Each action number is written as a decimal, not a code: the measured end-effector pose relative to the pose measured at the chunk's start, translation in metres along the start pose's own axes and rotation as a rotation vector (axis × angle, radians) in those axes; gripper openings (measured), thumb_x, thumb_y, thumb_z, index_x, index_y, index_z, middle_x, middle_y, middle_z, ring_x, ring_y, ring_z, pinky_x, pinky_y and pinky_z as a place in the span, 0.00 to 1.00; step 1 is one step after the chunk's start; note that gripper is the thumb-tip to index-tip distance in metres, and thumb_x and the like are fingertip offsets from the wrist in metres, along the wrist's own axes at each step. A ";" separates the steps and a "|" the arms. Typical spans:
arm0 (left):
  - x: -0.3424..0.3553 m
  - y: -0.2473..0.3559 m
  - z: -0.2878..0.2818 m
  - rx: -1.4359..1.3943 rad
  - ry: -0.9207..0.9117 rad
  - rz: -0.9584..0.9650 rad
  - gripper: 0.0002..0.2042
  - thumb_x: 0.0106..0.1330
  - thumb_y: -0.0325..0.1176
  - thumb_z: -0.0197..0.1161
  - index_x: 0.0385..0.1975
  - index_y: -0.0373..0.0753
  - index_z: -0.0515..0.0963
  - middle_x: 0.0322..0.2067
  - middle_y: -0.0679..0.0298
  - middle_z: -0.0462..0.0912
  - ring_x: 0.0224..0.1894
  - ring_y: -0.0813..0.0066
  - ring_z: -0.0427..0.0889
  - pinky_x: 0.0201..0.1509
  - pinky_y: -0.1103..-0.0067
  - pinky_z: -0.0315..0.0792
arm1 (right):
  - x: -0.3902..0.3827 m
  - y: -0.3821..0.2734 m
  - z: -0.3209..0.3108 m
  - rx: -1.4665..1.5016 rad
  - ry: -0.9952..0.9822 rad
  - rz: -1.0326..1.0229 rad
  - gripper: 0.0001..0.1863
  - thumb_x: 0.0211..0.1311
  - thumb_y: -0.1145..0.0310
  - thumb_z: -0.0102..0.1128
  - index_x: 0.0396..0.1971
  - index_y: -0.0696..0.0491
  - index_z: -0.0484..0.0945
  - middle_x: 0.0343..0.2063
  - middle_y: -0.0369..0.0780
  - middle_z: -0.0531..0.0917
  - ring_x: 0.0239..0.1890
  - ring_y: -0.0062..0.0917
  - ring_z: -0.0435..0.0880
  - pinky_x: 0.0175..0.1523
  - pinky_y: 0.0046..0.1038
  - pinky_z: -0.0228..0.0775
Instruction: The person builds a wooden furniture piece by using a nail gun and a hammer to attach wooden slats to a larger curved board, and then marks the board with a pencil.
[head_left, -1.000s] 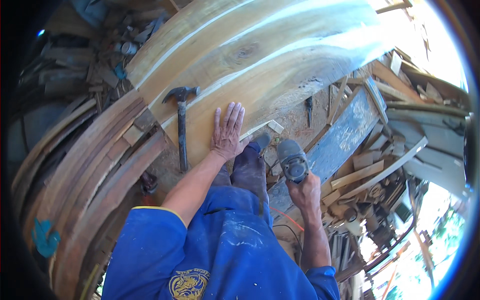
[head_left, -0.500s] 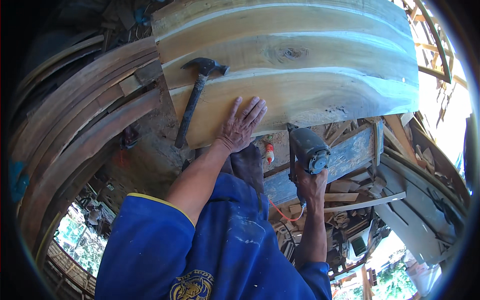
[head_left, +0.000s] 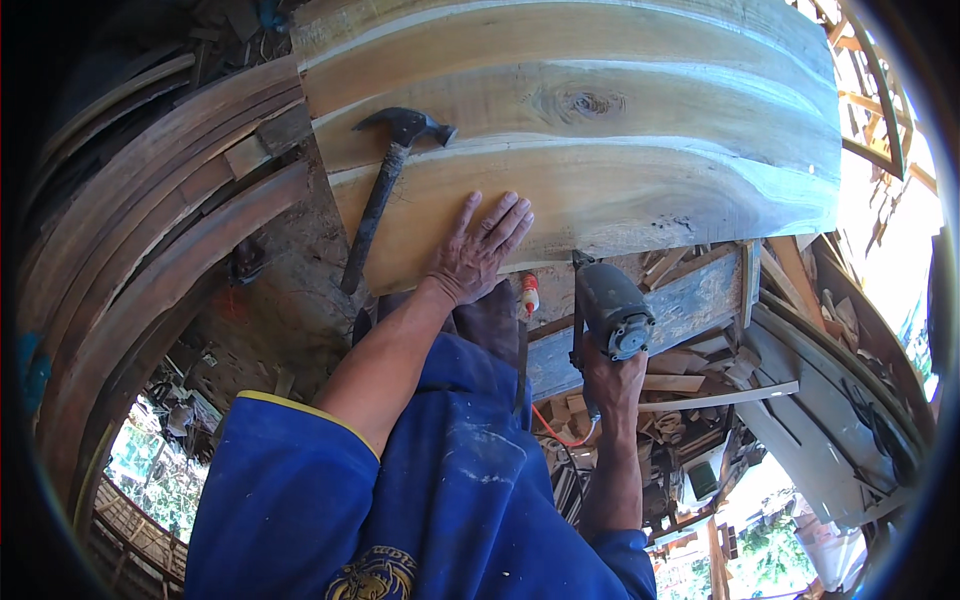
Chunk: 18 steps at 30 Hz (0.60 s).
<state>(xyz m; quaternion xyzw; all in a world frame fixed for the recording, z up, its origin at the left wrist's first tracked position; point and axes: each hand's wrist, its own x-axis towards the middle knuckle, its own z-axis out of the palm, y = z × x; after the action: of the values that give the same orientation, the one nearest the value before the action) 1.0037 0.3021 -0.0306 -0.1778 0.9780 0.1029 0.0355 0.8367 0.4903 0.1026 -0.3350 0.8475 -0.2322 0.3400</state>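
A wide wooden panel [head_left: 420,80], made of joined boards with pale streaks and a dark knot, spreads out in front of me. My left hand [head_left: 478,250] lies flat on its near edge, fingers spread. Wrapped round the handle of a dark pneumatic nail gun [head_left: 613,305] is my right hand [head_left: 613,380]; an orange air hose [head_left: 562,437] runs from the handle's base. The gun's nose meets or nearly touches the panel's near edge; I cannot tell which. A claw hammer [head_left: 380,190] rests on the panel's left part, its handle end reaching past the edge.
Curved stacked boards [head_left: 190,170] stand on the left. Below the panel is a small red-and-white bottle [head_left: 529,295]. A worn blue-grey plank [head_left: 690,300] and scattered wood offcuts [head_left: 690,440] lie to the right, near large grey sheets [head_left: 790,430].
The view has shifted slightly. The nail gun and my right hand appear a little lower in the picture. My left hand stays flat on the panel, and the hammer remains lying on it.
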 end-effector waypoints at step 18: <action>0.001 -0.007 -0.015 -0.144 -0.004 0.027 0.56 0.45 0.47 0.78 0.75 0.37 0.54 0.76 0.59 0.53 0.80 0.61 0.48 0.81 0.50 0.42 | 0.014 -0.032 -0.004 0.108 -0.058 0.258 0.21 0.56 0.64 0.66 0.49 0.56 0.79 0.34 0.56 0.86 0.41 0.54 0.85 0.45 0.47 0.78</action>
<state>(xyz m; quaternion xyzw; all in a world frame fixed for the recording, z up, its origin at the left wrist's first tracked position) 1.0049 0.2925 -0.0172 -0.1664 0.9704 0.1738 0.0231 0.8392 0.4598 0.1188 -0.2110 0.8597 -0.2221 0.4088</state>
